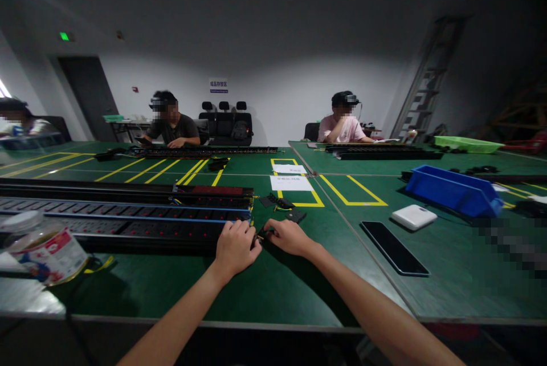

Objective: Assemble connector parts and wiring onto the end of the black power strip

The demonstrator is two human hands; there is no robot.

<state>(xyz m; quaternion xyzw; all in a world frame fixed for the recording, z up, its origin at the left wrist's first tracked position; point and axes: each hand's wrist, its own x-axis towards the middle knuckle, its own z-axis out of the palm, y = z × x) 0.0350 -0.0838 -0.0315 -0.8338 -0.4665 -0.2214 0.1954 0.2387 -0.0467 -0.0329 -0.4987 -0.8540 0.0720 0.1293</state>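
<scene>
Several long black strips (128,232) with rows of slots and small red dots lie side by side across the left half of the green table. My left hand (237,249) is closed over the right end of the nearest strip, fingers curled down onto it. Just right of that end, my right hand (289,236) pinches a small black piece (261,235), with a bit of yellow beside it. Fingers hide most of this piece and where it meets the strip. Behind my right hand lie loose black parts (294,215) and a short yellow wire (282,208).
A clear jar (45,249) stands front left. To the right are a phone (393,247), a white box (413,217) and a blue bin (453,190). Paper sheets (291,183) lie mid-table. Co-workers (173,123) sit across the table, near more black strips (387,153).
</scene>
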